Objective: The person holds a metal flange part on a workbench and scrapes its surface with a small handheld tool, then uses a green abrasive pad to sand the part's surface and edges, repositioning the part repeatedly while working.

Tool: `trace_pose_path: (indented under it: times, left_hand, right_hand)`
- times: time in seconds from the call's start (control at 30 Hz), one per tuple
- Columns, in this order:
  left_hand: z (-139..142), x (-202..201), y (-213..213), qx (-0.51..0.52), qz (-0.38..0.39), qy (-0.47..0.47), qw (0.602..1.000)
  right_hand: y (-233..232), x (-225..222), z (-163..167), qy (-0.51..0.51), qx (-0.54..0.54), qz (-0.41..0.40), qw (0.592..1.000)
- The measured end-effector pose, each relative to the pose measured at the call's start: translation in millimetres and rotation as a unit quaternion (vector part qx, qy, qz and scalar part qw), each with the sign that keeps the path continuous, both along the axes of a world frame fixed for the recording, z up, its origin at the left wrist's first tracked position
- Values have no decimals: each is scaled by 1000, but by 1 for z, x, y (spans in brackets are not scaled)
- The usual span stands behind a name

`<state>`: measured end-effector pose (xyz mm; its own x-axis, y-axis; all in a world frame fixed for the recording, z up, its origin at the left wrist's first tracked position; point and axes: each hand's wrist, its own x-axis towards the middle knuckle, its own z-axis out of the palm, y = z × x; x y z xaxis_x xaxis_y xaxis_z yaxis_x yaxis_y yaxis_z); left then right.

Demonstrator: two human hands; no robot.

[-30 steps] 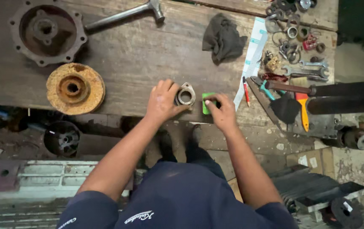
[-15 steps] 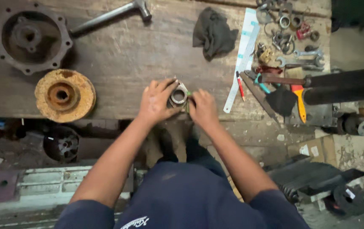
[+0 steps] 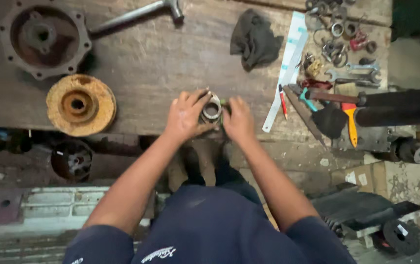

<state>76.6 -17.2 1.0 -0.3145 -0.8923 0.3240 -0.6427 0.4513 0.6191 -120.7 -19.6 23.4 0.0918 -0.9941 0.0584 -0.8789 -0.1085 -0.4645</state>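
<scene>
Both hands had closed in on the metal ring at the tabletop's near edge.

The right hand (image 3: 238,120), which a second before pinched a small green piece a little to the side, had moved in against the ring (image 3: 212,110); only a sliver of green (image 3: 223,101) showed by its fingers, so the piece seemed brought to the ring. The left hand (image 3: 186,116) kept its grip cupped around the ring's other side. Farther off on the tabletop (image 3: 161,63) lay a rusty disc (image 3: 80,104), a dark rag (image 3: 254,39), a flanged housing (image 3: 41,36) and scattered tools (image 3: 339,54).
</scene>
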Motion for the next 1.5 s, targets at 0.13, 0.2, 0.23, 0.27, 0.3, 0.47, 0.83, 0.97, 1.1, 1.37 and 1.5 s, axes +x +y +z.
trace_pose_path:
  times: [0.13,0.2,0.23,0.27,0.3,0.47,0.83,0.97,1.1,1.37,1.5]
  left_hand:
    - [-1,0,0,-30,14,4,999]
    - [-1,1,-1,-1,11,7,1000]
    - [-2,1,-1,7,7,8,1000]
    - [-2,1,-2,5,4,10,1000]
    - [-2,1,-3,-2,3,6,1000]
    - [0,1,-4,3,1,1,1000]
    - [2,1,-2,-9,3,6,1000]
    - [5,2,-1,4,1,8,1000]
    - [8,5,-1,-5,-9,9,1000]
    - [12,4,-1,39,-19,3,999]
    - [12,4,-1,21,-17,10,1000]
  right_hand:
    - [0,1,-6,8,-51,-15,999]
    - [1,3,-8,29,-82,-2,996]
    - [0,2,-9,40,-95,5,995]
    - [-1,0,-13,52,-117,13,992]
    - [-2,0,-12,45,-122,11,991]
    - [-5,4,-2,-5,7,-13,1000]
    - [-9,-5,-4,-2,-113,89,990]
    - [-8,-8,2,-31,-63,96,993]
    - [11,-33,2,-10,-27,144,989]
    - [12,-31,-4,-52,-76,79,993]
    - [11,-18,-6,-35,-30,67,997]
